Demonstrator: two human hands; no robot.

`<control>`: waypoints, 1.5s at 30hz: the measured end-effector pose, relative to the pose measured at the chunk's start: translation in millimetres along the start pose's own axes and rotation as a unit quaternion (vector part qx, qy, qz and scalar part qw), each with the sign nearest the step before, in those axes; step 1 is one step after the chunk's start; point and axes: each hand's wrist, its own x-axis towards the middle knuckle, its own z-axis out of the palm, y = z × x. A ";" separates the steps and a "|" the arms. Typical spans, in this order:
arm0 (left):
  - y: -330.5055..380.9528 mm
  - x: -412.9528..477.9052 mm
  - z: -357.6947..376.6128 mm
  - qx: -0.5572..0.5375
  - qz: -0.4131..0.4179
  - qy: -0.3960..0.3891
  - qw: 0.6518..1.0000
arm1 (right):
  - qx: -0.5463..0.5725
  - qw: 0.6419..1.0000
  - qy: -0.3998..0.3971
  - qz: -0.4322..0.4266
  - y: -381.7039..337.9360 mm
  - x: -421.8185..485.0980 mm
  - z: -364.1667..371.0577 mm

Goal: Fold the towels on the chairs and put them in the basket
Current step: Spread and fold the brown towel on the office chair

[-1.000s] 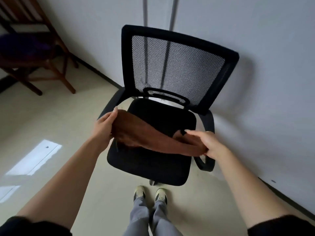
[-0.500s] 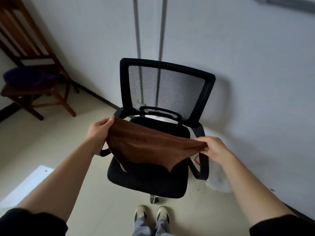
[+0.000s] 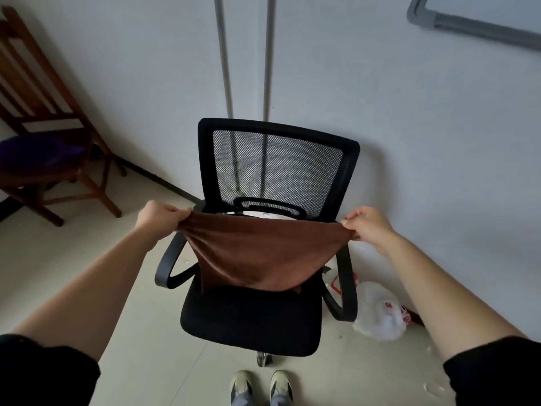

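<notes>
A brown towel (image 3: 257,253) hangs stretched between my two hands above the seat of a black mesh office chair (image 3: 251,320). My left hand (image 3: 159,216) pinches its upper left corner. My right hand (image 3: 367,224) pinches its upper right corner. The towel's top edge runs level and its lower edge droops toward the seat. A purple towel (image 3: 38,152) lies on the seat of a wooden chair (image 3: 87,183) at the far left. No basket is in view.
The office chair stands against a white wall with two vertical grey pipes (image 3: 224,57). A white plastic bag (image 3: 379,313) lies on the floor right of the chair. My shoes (image 3: 260,386) are just in front of the chair's base.
Both hands have lifted the brown towel off the seat and pulled apart, spreading it flat between them. The view has drawn back from the chair.
</notes>
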 end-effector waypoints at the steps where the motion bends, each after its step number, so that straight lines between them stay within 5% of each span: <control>1: 3.0 5.7 -0.4 0.015 0.000 -0.001 1.000 | -0.059 0.998 0.015 -0.026 -3.9 7.1 1.5; 4: 13.8 22.9 2.5 0.049 -0.001 0.003 0.999 | -0.192 0.977 0.034 -0.083 -15.9 24.1 7.1; 9: 38.0 47.4 17.4 -0.019 -0.035 -0.006 0.999 | -0.239 0.963 0.064 -0.102 -30.6 52.2 12.6; 21: 5.2 36.9 29.7 -0.187 -0.026 0.027 0.982 | 0.006 0.999 0.050 0.006 -23.9 48.2 13.6; 32: -191.3 6.6 140.5 0.039 -0.158 -0.035 0.986 | -0.175 0.978 -0.059 0.096 159.2 30.2 115.5; 38: -253.4 -15.0 176.8 0.203 -0.174 -0.113 0.957 | -0.305 0.939 -0.111 0.118 238.5 9.6 152.1; 45: -292.7 -3.8 199.9 0.297 -0.197 -0.146 0.923 | -0.327 0.925 -0.087 0.173 288.7 6.4 173.6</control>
